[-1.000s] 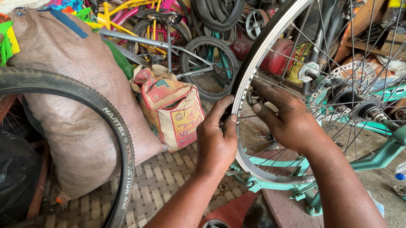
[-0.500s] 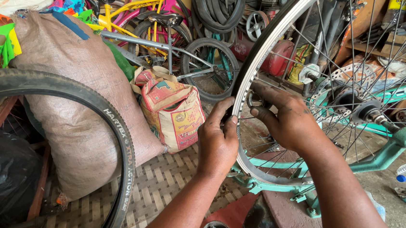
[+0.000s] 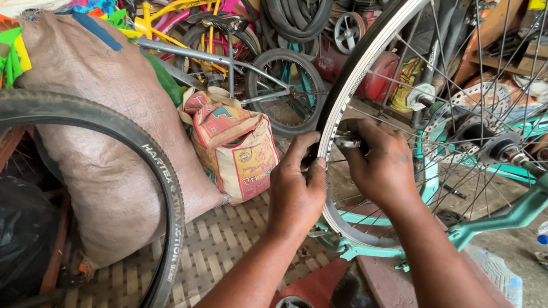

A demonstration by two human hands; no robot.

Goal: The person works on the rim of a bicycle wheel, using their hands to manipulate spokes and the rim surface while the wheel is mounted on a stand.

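With your left hand (image 3: 295, 194) clamped on the silver wheel rim (image 3: 370, 48) and right hand (image 3: 379, 165) pinching a small spoke tool (image 3: 348, 141), any slip could jam fingers among spokes.

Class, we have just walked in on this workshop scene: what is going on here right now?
A person is working on a bicycle wheel rim with both bare hands. The left hand grips the rim from outside, while the right hand holds a small metal tool against its inner side, among the spokes. The wheel sits in a teal frame. A loose black tyre stands beside them.
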